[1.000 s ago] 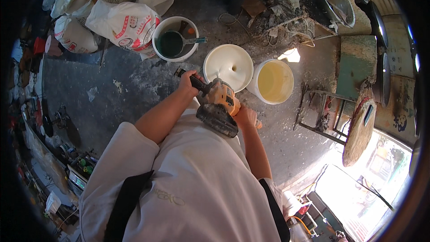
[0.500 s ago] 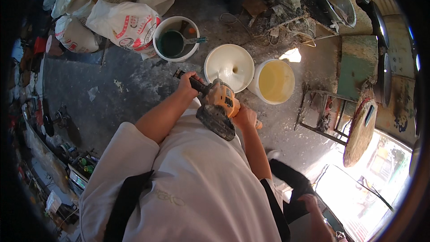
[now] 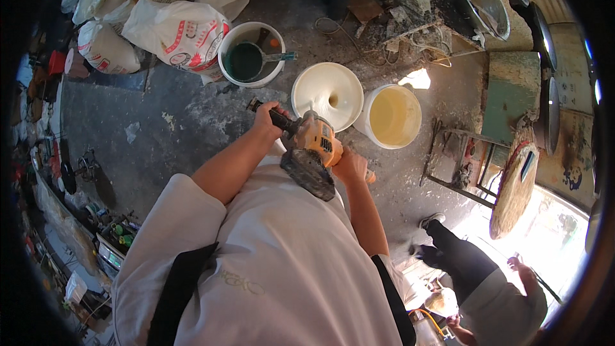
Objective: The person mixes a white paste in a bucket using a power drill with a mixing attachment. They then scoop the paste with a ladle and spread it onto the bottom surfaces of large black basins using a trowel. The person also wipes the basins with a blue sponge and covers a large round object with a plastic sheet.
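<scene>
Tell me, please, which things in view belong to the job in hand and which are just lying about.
Seem to belong to the job:
Orange power tool, gripped by the left hand and right hand
White bucket of cream liquid
Bucket of yellowish liquid, possibly

Seem to be lying about:
White sacks
Green panel
Bucket with dark green dipper, though uncertain

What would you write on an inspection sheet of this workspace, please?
Surface: grey floor with pale stains.
Job's things: orange power tool, its shaft over the white-filled bucket; yellow-filled bucket beside it.
Clutter: white sacks, upper left; debris pile, upper right.
Hands: left hand on the tool's black side handle; right hand around its rear.
Cables: a thin cord or hose beyond the white-filled bucket.
Surroundings: another person, lower right, near a bright opening.
</scene>
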Demonstrator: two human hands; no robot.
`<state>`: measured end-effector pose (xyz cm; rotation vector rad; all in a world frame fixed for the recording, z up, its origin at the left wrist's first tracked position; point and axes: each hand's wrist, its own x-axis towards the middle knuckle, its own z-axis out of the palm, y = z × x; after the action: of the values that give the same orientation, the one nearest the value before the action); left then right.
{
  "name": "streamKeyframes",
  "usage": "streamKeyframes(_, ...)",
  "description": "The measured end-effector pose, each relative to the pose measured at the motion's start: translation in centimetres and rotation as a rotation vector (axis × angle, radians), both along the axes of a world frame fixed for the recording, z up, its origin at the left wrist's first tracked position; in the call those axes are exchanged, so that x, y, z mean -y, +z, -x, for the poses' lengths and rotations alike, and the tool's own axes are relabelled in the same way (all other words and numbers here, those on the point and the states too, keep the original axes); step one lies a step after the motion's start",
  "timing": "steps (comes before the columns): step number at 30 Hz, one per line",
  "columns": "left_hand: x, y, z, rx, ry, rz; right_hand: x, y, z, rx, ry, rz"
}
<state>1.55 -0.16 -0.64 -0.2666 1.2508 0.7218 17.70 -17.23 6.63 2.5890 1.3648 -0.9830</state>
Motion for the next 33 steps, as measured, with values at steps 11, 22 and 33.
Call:
streamKeyframes(11,0.0,0.3,-0.2,-0.005,-0.025,-0.014,-0.3,0.4,-0.2,0.014,0.022,-0.008)
streamKeyframes(22,-0.2,0.7,-0.6,0.002,-0.028,0.031,0.4,-0.7,-0.4,0.008,0.014,-0.041)
streamKeyframes(33,-0.1,1.7,-0.9,-0.033,-0.007,0.034,0.5,-0.8,-0.2,0.023,0.002,-0.002)
